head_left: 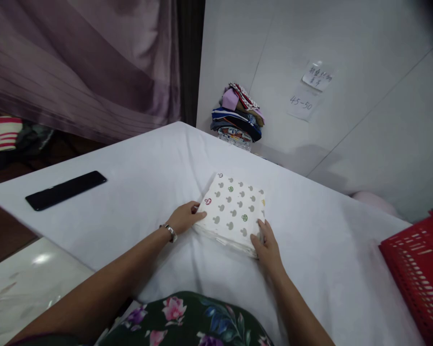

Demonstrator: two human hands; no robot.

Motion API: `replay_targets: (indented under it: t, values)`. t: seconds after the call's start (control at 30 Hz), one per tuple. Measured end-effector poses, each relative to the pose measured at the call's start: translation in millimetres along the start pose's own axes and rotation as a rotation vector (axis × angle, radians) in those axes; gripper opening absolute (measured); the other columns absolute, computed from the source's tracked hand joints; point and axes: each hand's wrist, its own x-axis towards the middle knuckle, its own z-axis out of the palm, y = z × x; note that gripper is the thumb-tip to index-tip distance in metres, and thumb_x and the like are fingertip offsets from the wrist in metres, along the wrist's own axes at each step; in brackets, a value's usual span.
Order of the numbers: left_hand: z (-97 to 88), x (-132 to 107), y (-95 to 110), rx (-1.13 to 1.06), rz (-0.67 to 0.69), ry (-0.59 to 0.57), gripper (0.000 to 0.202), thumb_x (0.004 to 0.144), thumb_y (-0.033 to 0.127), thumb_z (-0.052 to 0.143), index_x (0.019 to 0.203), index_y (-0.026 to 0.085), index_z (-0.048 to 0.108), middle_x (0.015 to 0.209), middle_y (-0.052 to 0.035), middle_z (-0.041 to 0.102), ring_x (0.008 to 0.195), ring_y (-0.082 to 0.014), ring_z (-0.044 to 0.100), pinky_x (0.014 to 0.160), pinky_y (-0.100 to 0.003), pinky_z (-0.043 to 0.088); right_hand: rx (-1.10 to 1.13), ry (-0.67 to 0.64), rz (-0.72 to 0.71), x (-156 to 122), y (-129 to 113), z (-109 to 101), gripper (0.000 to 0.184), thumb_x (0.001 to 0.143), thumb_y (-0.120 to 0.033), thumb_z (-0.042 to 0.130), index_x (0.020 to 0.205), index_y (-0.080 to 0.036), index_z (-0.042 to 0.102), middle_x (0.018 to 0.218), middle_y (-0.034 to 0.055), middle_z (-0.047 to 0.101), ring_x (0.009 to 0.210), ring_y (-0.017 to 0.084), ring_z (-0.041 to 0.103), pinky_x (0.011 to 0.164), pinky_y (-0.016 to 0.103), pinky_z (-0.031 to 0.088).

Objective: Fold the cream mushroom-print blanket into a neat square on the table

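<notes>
A folded white cloth (234,209) printed with small grey, green and pink mushrooms lies flat on the white table (137,202). My left hand (184,217), with a watch at the wrist, grips the cloth's near left corner, thumb on top. My right hand (267,244) pinches the near right corner, fingers curled round the edge. Both hands are closed on the cloth's stacked layers.
A black phone (65,190) lies at the table's left edge. A pile of folded colourful clothes (238,117) stands against the far wall. A red plastic basket (420,266) sits at the right edge. Purple curtain hangs at left; paper notes are stuck on the wall.
</notes>
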Motion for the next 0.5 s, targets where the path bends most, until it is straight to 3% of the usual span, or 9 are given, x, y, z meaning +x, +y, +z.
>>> replay_targets:
  t: [0.13, 0.23, 0.33, 0.4, 0.5]
  values:
    - [-3.1, -12, 4, 0.124, 0.002, 0.063, 0.048, 0.074, 0.051, 0.051, 0.111, 0.021, 0.054, 0.100, -0.0040, 0.064, 0.087, -0.0210, 0.061, 0.073, -0.031, 0.046, -0.197, 0.041, -0.167, -10, -18, -3, 0.053, 0.085, -0.039, 0.046, 0.135, -0.024, 0.039, 0.150, 0.0046, 0.013, 0.136, 0.026, 0.018, 0.106, 0.047, 0.028]
    - [-0.7, -14, 17, 0.263, 0.234, 0.207, 0.048, 0.080, 0.047, 0.046, 0.119, 0.019, 0.050, 0.120, -0.0084, 0.056, 0.108, -0.0239, 0.052, 0.089, -0.036, 0.043, -0.318, 0.017, -0.397, -13, -33, -4, 0.053, 0.087, -0.035, 0.043, 0.138, -0.030, 0.032, 0.150, -0.0009, 0.012, 0.137, 0.026, 0.011, 0.109, 0.052, 0.019]
    - [6.4, -12, 25, 0.394, 0.496, 0.288, 0.050, 0.083, 0.043, 0.044, 0.127, 0.019, 0.044, 0.139, -0.0085, 0.041, 0.129, -0.0248, 0.032, 0.107, -0.041, 0.026, -0.387, -0.161, -0.504, -17, -34, 4, 0.057, 0.085, -0.036, 0.049, 0.139, -0.034, 0.029, 0.145, -0.0007, 0.027, 0.135, 0.027, 0.018, 0.110, 0.055, 0.013]
    - [13.5, -8, 23, 0.486, 0.562, 0.233, 0.052, 0.084, 0.045, 0.043, 0.131, 0.022, 0.040, 0.144, -0.0065, 0.034, 0.134, -0.0258, 0.023, 0.110, -0.047, 0.016, -0.412, -0.215, -0.511, -20, -25, 11, 0.061, 0.083, -0.037, 0.053, 0.139, -0.033, 0.030, 0.144, 0.0007, 0.030, 0.134, 0.027, 0.021, 0.110, 0.055, 0.014]
    - [23.8, -3, 12, 0.540, 0.541, 0.095, 0.051, 0.087, 0.048, 0.036, 0.132, 0.025, 0.040, 0.146, -0.0045, 0.031, 0.135, -0.0260, 0.021, 0.108, -0.053, 0.015, -0.436, -0.232, -0.501, -24, -16, 13, 0.065, 0.082, -0.040, 0.054, 0.140, -0.035, 0.026, 0.144, -0.0005, 0.027, 0.135, 0.026, 0.020, 0.110, 0.054, 0.017]
